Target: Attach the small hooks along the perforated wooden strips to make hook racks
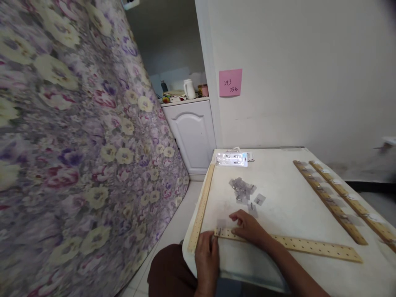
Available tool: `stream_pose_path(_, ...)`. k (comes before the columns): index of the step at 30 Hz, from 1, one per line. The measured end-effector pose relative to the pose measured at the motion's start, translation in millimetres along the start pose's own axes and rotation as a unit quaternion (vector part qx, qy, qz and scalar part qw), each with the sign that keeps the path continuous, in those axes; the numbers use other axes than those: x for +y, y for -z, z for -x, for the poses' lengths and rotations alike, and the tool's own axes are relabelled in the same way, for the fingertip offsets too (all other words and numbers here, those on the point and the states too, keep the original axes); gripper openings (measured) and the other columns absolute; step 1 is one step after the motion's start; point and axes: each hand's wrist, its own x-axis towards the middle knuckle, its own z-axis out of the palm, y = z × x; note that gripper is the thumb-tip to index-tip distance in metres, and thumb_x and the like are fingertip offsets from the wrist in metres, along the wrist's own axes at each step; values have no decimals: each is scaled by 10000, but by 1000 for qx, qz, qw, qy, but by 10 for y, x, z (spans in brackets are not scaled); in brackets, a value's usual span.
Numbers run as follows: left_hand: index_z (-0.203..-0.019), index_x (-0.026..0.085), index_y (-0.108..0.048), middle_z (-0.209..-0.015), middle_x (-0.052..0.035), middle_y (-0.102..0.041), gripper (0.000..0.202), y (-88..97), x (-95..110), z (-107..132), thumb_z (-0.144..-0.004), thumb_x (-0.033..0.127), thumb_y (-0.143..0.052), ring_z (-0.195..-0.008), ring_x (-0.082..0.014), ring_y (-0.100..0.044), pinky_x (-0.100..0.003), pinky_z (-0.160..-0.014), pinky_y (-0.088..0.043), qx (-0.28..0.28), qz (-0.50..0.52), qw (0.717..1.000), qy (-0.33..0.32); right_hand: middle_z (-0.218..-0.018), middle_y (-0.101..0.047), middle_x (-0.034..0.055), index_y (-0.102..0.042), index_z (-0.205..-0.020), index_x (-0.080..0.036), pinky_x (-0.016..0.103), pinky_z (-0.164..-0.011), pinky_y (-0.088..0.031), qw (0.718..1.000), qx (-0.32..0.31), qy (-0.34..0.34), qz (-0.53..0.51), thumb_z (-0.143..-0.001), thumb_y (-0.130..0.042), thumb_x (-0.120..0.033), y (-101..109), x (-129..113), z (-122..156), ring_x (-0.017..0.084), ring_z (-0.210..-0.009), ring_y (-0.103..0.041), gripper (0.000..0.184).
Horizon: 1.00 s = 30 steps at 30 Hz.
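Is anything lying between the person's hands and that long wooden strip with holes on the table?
Nothing visible. The right hand rests on the pale wooden perforated strip near its left end, and the left hand meets that end, on the white table.

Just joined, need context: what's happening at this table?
A seated person has both hands at the left end of a perforated wooden strip lying along the near edge of the table. The left hand is at its tip and the right hand rests on top. A pile of small clear-backed hooks sits mid-table, with a blister pack at the far edge. Another strip lies along the left edge. Two strips on the right carry similar pieces.
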Motion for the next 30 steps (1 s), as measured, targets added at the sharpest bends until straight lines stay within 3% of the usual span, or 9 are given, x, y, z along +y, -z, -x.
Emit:
stream_pose_path(5, -973, 186, -574, -899, -68, -624, 170, 6, -23, 26, -888, 277, -460, -844, -203, -622, -344, -779, -503, 4, 1, 1000, 10, -1052, -567, 74, -612, -998, -189, 329, -860, -416, 993, 20, 12, 112, -606, -654, -179, 331, 161, 548, 229, -987, -518, 395)
stream_pose_path(9, -966, 185, -563, -887, -64, -618, 170, 9, -37, 27, -890, 278, -443, -834, -201, -617, -344, -786, -497, 7, -4, 1000, 14, -1032, -563, 71, -608, -955, -199, 323, -859, -405, 987, 52, -15, 154, -653, -572, -156, 428, 261, 754, 229, -999, -509, 307)
stream_pose_path(19, -954, 186, -573, -862, -59, -633, 173, 1, -56, 32, -887, 261, -433, -842, -193, -621, -320, -775, -502, 19, -10, 1000, -3, -969, -577, 56, -595, -882, -209, 312, -833, -401, 983, 83, -44, 157, -665, -532, -148, 289, 47, 543, 223, -955, -511, 234)
stream_pose_path(24, -943, 194, -584, -854, -55, -639, 178, -4, -92, 34, -881, 275, -438, -818, -200, -625, -332, -760, -509, 13, -16, 1000, -9, -958, -585, 65, -599, -873, -193, 314, -827, -402, 980, 106, -45, 160, -652, -544, -132, 184, 54, 488, 225, -944, -523, 235)
stream_pose_path(27, -950, 198, -584, -867, -53, -639, 177, -5, -108, 26, -878, 280, -445, -825, -203, -625, -333, -763, -509, 10, -15, 1000, -11, -939, -603, 57, -582, -910, -200, 295, -786, -418, 982, 117, -51, 137, -701, -574, -205, 243, 115, 461, 208, -897, -554, 209)
stream_pose_path(30, -957, 199, -584, -866, -50, -643, 177, -6, -121, 22, -876, 287, -454, -827, -202, -631, -328, -765, -508, 13, -14, 1000, -14, -834, -624, 31, -557, -859, -216, 283, -682, -412, 973, 141, -114, 145, -783, -537, -300, 377, 181, 374, 186, -767, -581, 115)
